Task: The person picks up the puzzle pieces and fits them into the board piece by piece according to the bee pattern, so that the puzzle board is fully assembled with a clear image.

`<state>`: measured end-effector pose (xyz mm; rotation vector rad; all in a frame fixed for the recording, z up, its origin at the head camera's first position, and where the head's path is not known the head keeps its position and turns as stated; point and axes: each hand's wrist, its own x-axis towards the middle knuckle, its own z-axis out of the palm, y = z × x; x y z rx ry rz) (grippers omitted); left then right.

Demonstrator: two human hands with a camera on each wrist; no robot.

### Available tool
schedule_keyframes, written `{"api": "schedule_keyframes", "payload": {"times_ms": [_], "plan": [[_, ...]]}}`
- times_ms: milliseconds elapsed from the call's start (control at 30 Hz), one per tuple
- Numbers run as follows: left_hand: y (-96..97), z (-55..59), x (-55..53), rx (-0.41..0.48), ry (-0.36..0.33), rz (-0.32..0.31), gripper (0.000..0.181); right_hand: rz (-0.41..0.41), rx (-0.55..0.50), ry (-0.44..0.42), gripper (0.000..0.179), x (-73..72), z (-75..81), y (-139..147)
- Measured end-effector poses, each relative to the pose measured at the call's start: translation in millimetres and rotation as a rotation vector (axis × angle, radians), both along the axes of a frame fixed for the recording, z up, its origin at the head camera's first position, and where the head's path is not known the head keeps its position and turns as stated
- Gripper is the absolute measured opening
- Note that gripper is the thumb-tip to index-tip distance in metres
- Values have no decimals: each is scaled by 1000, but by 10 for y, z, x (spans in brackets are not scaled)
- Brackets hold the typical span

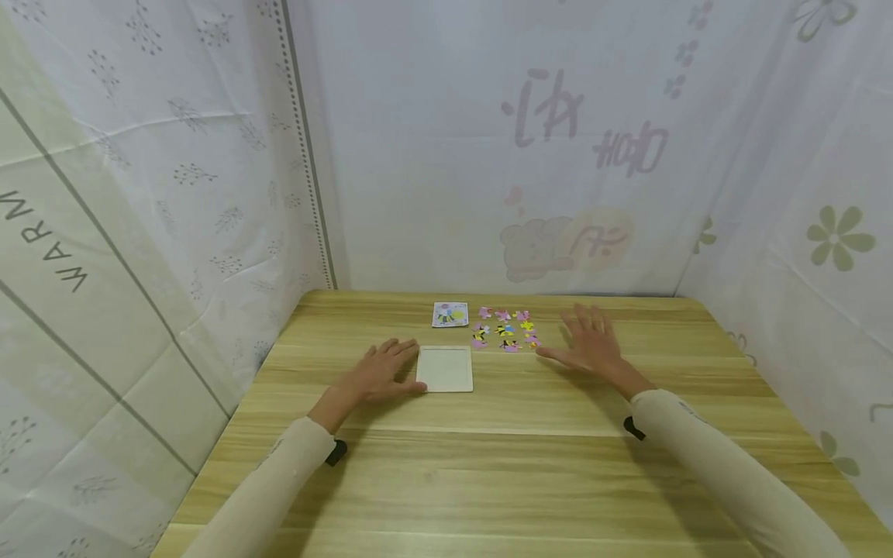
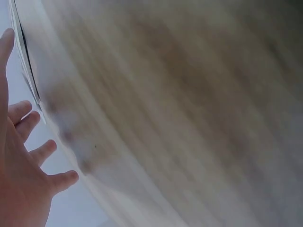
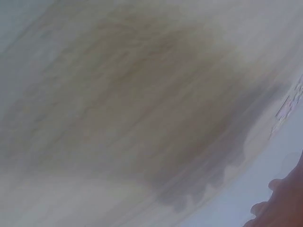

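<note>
My left hand (image 1: 381, 372) is spread beside a pale square puzzle tray (image 1: 445, 370), its thumb and fingertips right at the tray's left edge. In the left wrist view the left hand (image 2: 23, 156) shows its fingers apart, the tray's edge (image 2: 27, 56) just beyond them. To the right, my right hand (image 1: 589, 345) is spread with nothing in it, its thumb close to the loose jigsaw pieces (image 1: 505, 331). These pieces are pink, yellow, black and blue. In the right wrist view only part of the right hand (image 3: 284, 201) shows, at the lower right corner.
A small picture card (image 1: 449, 315) with a bee-like drawing lies behind the tray, left of the pieces. All this stands on a wood-grain table (image 1: 446, 473). Printed curtains (image 1: 432, 155) hang at the table's back and both sides.
</note>
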<state>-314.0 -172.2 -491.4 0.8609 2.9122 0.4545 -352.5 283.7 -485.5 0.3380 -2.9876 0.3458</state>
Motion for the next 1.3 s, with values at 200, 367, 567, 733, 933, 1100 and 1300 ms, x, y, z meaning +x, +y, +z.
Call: {"api": "schedule_keyframes", "payload": {"times_ms": [200, 367, 567, 733, 933, 1100, 1300], "plan": [[26, 31, -6, 8, -69, 5, 90, 12, 17, -9, 109, -31, -9, -85], [36, 39, -36, -1, -65, 7, 89, 18, 28, -17, 108, -67, -2, -142], [38, 46, -47, 3, -61, -1, 90, 21, 30, -26, 107, -95, 9, -197], [38, 26, -66, 2, -48, -3, 91, 34, 19, -22, 107, -123, 0, -233], [39, 16, -96, -13, -49, 9, 93, 53, 2, -29, 106, -135, 22, -290], [56, 26, -96, -16, -60, 6, 95, 74, 16, -26, 107, -185, -29, -327], [64, 22, -83, -7, -57, 4, 95, 93, 18, -37, 105, -241, -64, -387]]}}
